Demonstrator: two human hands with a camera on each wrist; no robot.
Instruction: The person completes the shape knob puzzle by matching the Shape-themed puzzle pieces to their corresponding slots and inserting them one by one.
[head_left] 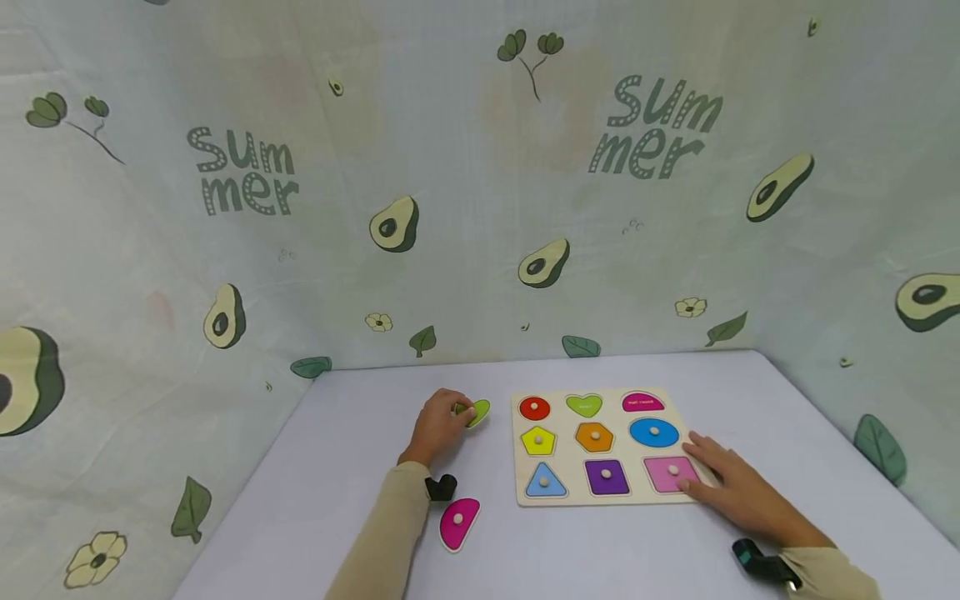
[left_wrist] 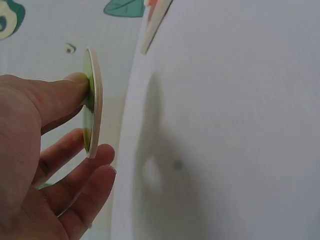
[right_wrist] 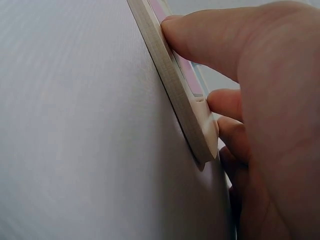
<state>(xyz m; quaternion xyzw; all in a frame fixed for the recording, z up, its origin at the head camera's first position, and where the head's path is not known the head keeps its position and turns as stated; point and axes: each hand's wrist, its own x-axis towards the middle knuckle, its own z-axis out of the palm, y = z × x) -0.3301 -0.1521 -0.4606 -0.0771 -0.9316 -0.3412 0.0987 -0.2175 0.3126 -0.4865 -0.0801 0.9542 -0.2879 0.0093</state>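
Observation:
My left hand (head_left: 437, 427) pinches a green puzzle piece (head_left: 482, 409) over the table, left of the board. In the left wrist view the piece (left_wrist: 95, 110) is seen edge-on, a thin wooden plate with the thumb on its green face. A cream wooden shape puzzle board (head_left: 566, 452) lies flat on the table. My right hand (head_left: 738, 492) rests at its right edge, with the thumb on the corner by the pink rectangle (head_left: 660, 475). The right wrist view shows the board's edge (right_wrist: 175, 95) under that thumb.
A magenta half-round piece (head_left: 452, 535) with a white knob lies near the left forearm. On the board, the green heart slot (head_left: 584, 406) and magenta half-round slot (head_left: 642, 403) show no knobs; several knobbed shapes sit in the others. Behind the table (head_left: 345, 433) hangs a patterned cloth (head_left: 465, 167).

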